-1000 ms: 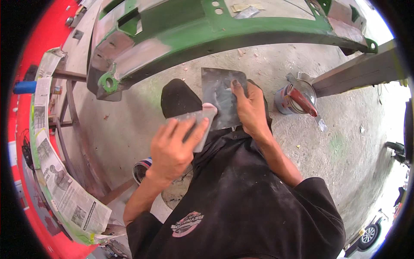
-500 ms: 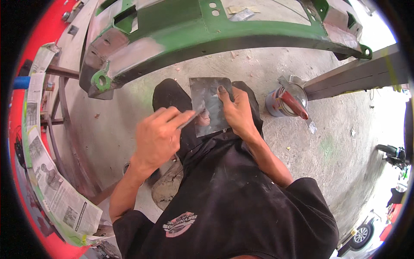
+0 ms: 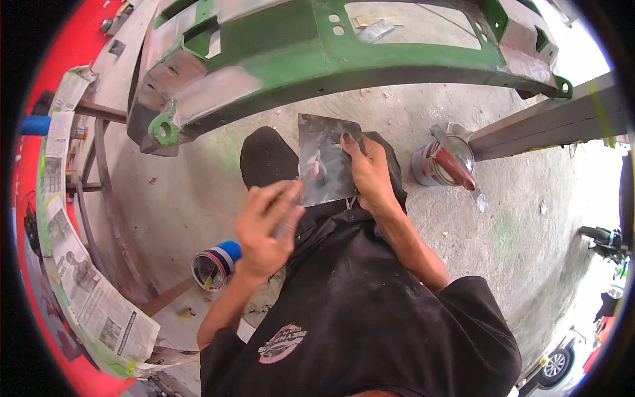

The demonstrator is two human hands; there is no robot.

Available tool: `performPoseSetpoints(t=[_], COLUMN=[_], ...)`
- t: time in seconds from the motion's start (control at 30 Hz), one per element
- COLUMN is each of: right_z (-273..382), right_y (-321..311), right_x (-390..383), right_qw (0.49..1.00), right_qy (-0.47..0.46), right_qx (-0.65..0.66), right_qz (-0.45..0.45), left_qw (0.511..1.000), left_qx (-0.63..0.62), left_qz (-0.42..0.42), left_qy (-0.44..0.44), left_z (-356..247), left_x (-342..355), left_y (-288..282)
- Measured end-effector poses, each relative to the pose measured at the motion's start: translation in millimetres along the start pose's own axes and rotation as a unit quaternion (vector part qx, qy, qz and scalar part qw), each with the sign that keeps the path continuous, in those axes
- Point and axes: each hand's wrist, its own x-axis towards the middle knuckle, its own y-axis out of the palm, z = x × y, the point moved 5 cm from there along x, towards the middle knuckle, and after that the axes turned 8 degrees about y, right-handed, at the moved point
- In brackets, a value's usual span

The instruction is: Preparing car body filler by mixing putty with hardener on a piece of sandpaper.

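Note:
My right hand (image 3: 370, 169) grips a dark flat plate (image 3: 331, 190) by its right edge, thumb on top and fingers underneath. Grey and pinkish putty (image 3: 319, 167) is smeared over the plate, which rests above my lap. Close to the plate's lower left corner, my left hand (image 3: 264, 231) is closed on a thin flat spreader (image 3: 285, 229). Motion blurs that hand and the tool, so the spreader's outline is unclear. Ahead of my knees stands a green panel frame (image 3: 291, 66) with patches of pinkish-grey filler.
A blue can (image 3: 229, 253) lies tilted beside my left forearm. To the right, another can (image 3: 423, 169) has a red-handled scraper (image 3: 453, 167) across its top. A grey beam (image 3: 549, 126) extends at the right. Newspaper-masked trim (image 3: 86, 284) and a metal stand (image 3: 99, 192) line the left.
My left hand has moved down and slightly right, off the plate, with the spreader. The blue can beside it has come into fuller view. My right hand still holds the plate.

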Motion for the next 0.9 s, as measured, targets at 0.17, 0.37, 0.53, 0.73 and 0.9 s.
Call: performPoseSetpoints(t=[0.17, 0.37, 0.53, 0.73, 0.9], right_z=[5, 12, 7, 6, 5], right_y=[4, 5, -6, -2, -2], right_x=[-5, -12, -5, -8, -11], right_qw=[0.998, 0.99, 1.0, 0.992, 0.991], right_qy=[0.042, 0.074, 0.004, -0.063, -0.082], right_qx=[0.055, 0.113, -0.003, -0.107, -0.101], right_qz=[0.013, 0.039, 0.014, 0.018, 0.015], left_qw=[0.983, 0.993, 1.0, 0.98, 0.933], left_qx=[0.134, 0.113, 0.016, 0.13, 0.28], left_qz=[-0.016, -0.037, 0.023, 0.103, 0.185], left_qy=[0.125, 0.011, -0.006, 0.11, 0.13], left_z=[-4, 10, -1, -35, -26], left_x=[-31, -23, 17, 38, 24], left_y=[25, 7, -39, -42, -10])
